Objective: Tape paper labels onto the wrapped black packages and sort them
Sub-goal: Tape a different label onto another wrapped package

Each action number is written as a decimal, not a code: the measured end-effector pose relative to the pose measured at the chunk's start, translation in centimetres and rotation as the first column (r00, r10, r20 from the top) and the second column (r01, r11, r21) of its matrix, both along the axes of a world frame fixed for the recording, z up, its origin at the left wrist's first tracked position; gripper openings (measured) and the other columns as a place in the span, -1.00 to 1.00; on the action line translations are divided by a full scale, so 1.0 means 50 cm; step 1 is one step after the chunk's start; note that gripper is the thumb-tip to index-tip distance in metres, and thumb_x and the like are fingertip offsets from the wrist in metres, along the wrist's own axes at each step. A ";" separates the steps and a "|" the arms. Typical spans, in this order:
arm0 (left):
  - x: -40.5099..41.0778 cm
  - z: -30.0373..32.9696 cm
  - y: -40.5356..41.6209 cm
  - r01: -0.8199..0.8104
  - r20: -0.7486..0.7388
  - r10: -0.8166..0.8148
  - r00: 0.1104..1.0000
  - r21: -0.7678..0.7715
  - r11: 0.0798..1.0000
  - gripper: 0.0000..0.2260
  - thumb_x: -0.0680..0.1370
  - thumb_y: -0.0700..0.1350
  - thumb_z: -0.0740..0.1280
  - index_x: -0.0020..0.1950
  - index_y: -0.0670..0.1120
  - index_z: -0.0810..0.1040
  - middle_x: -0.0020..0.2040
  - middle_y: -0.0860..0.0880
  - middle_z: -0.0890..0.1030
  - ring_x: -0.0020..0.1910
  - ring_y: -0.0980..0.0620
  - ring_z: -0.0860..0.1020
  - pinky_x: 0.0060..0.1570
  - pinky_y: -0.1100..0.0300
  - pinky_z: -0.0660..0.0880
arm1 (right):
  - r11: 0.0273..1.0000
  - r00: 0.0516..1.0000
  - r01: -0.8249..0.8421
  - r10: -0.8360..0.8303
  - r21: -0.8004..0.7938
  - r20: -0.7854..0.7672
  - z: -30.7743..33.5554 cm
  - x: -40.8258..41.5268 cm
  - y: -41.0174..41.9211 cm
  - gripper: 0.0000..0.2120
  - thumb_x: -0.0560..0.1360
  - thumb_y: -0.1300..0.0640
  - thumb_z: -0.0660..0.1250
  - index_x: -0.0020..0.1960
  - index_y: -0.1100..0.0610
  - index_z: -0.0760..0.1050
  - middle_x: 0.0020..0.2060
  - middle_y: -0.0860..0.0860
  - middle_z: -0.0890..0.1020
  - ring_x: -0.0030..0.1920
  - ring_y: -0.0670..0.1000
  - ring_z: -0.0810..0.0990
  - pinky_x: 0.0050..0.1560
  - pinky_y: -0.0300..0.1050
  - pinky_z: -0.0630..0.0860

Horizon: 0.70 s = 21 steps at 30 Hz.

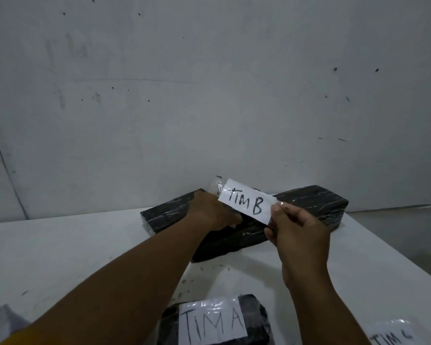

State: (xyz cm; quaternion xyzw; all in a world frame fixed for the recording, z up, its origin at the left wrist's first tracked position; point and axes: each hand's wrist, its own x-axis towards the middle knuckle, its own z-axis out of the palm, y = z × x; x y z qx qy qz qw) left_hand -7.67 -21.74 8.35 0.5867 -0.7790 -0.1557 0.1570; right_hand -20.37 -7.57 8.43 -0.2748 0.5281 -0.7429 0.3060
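Right hand (pixel 297 230): fingers pinch the right end of the "TIM B" label (pixel 248 200), held above the packages
Left hand (pixel 210 212): at the label's left end, where clear tape (pixel 216 187) sticks out; its fingers' grip cannot be told
Black packages (pixel 314 204): three lie overlapping on the white bench (pixel 60 250), near the wall (pixel 209 83)
Near edge: a package labelled "TIM A" (pixel 213 323); another label (pixel 390 336) to its right
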 end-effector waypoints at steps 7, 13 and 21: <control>0.092 0.062 0.076 -0.057 -0.410 0.007 0.912 -0.111 0.992 -0.50 0.19 0.06 0.66 0.07 0.08 0.59 0.00 0.14 0.68 -0.06 0.15 0.62 -0.08 0.18 0.58 | 0.999 1.000 -0.031 0.031 -0.029 -0.006 0.039 0.021 0.046 -0.93 0.55 0.13 0.46 0.03 0.04 0.67 -0.11 -0.01 0.74 -0.07 0.00 0.73 -0.18 -0.15 0.67; 0.231 0.117 0.238 0.003 -0.456 -0.063 0.888 -0.132 0.991 -0.38 0.15 0.11 0.70 0.13 0.18 0.53 0.11 0.15 0.63 0.01 0.18 0.60 -0.16 0.30 0.56 | 0.989 0.994 -0.103 0.101 -0.105 -0.029 0.090 0.094 0.132 -0.97 0.53 0.11 0.47 -0.05 0.00 0.68 -0.15 -0.03 0.75 -0.09 -0.04 0.75 -0.18 -0.18 0.66; 0.411 0.121 0.464 -0.021 -0.473 -0.054 0.879 -0.151 0.988 -0.30 0.08 0.21 0.67 0.18 0.26 0.52 0.04 0.29 0.63 -0.06 0.36 0.61 -0.22 0.42 0.51 | 0.981 0.961 -0.162 0.134 -0.102 -0.242 0.093 0.217 0.258 -0.97 0.53 0.10 0.48 -0.06 -0.02 0.69 -0.22 -0.11 0.76 -0.19 -0.11 0.73 -0.22 -0.21 0.62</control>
